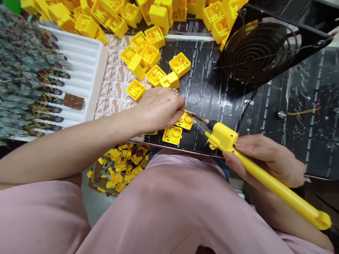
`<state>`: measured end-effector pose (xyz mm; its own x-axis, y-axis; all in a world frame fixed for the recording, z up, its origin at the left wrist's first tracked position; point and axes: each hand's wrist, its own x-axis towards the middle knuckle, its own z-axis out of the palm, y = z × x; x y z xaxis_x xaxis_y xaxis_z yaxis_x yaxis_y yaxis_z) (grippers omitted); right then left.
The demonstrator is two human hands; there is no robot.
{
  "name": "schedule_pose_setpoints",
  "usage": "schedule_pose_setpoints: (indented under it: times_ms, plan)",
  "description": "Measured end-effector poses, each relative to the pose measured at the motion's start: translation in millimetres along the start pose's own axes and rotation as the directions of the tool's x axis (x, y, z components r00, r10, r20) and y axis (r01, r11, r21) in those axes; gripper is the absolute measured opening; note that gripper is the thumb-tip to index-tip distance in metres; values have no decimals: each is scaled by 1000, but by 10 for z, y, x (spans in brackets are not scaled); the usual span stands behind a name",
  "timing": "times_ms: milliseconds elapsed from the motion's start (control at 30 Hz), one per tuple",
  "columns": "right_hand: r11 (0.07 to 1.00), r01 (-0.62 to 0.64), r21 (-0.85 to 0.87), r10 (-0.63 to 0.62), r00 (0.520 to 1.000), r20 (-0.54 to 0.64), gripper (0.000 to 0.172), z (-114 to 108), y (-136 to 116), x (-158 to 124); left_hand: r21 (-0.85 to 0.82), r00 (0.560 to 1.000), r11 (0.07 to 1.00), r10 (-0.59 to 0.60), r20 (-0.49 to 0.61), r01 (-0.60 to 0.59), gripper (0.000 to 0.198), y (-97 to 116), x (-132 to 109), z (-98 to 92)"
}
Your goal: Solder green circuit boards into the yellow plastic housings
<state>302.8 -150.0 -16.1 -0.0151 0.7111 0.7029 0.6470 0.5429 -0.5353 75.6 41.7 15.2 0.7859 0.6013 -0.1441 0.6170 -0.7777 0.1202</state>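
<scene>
My right hand (268, 160) is wrapped round the yellow handle of a soldering iron (225, 135), which has a thin solder wire guide beside its tip. The tip reaches a small yellow plastic housing (186, 121) on the black mat. Over that housing's left side my left hand (160, 107) lies with its fingers curled and closed. What its fingertips pinch, if anything, is hidden. A second yellow housing (172, 135) with a grid of small holes lies just below, near the table's edge.
Yellow boxes (149, 54) are heaped at the back. A black fan (254, 53) stands back right, near a small round part with wires (282, 114). Circuit boards (23, 77) fill a white foam tray (92, 67) at left. Below the edge, a carton (96, 181) holds yellow parts.
</scene>
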Motion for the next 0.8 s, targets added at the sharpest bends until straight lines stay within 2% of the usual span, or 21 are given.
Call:
schedule_pose_setpoints:
  times_ms: [67,200,333,433,567,700,800]
  plan:
    - [999,46,-22,-46,999,26,31,8,23,23,43,999,999,22,-30,-21,32,10,-8,34]
    - [998,42,-57,-38,997,65,30,20,15,47,117,994,991,72,-79,-63,38,-19,-26,77]
    - [995,59,-85,-52,995,88,26,45,-30,68,169,1000,985,9,24,-13,42,59,-11,20]
    - [985,100,-141,-75,982,171,27,24,-81,94,214,994,977,-33,104,11,43,138,7,-37]
    - [967,176,-184,-117,949,292,26,-72,-126,162,230,995,973,-5,96,-17,40,156,10,-54]
    - [961,211,-180,-150,942,300,16,-126,-104,255,211,996,977,0,93,-20,37,142,-1,-50]
    - [958,218,-185,-155,939,308,11,-84,-84,279,215,996,976,19,92,-39,34,137,-3,-49]
